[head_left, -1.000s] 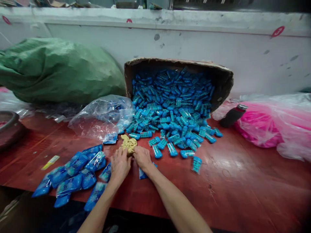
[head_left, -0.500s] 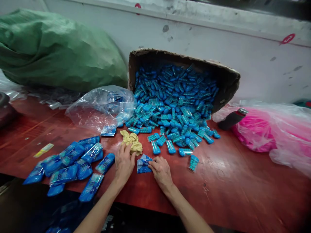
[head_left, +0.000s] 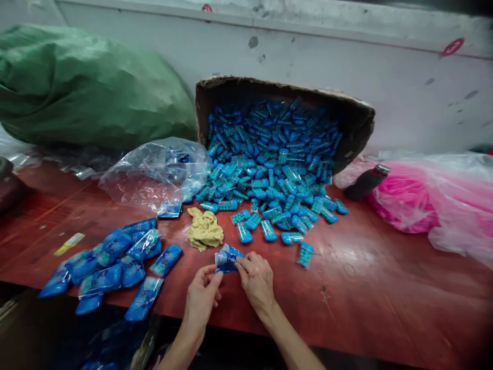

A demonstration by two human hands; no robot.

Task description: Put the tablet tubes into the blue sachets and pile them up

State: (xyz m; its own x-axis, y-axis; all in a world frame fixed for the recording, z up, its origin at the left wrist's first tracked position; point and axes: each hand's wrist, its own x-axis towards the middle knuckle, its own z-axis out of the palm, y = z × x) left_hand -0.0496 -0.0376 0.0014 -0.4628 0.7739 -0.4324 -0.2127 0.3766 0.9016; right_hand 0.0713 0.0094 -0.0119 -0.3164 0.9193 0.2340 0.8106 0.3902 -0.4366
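A small blue printed plastic bag [head_left: 227, 257] is held just above the red table's near part. My right hand [head_left: 256, 280] pinches its right edge between thumb and fingers. On the bag's lower left corner, the thumb and forefinger of my left hand [head_left: 203, 295] are closed. Just beyond lies a crumpled yellow cloth [head_left: 205, 229], which neither hand touches. Filled blue bags [head_left: 102, 277] lie in a loose pile left of my left hand. Small clear bottles with blue caps and blue-green pellets [head_left: 269, 192] spill toward my hands.
A cardboard box [head_left: 370, 126] on its side holds the mass of bottles. Clear plastic bag [head_left: 154, 172], green sack [head_left: 92, 87] and yellow-handled tool [head_left: 69, 244] are at left. A dark flask [head_left: 365, 182] and pink bundle [head_left: 404, 200] are at right on the red table [head_left: 385, 288].
My left hand has left the yellow cloth and come back to the blue bag's left corner. My right hand keeps its pinch on the bag's right edge.
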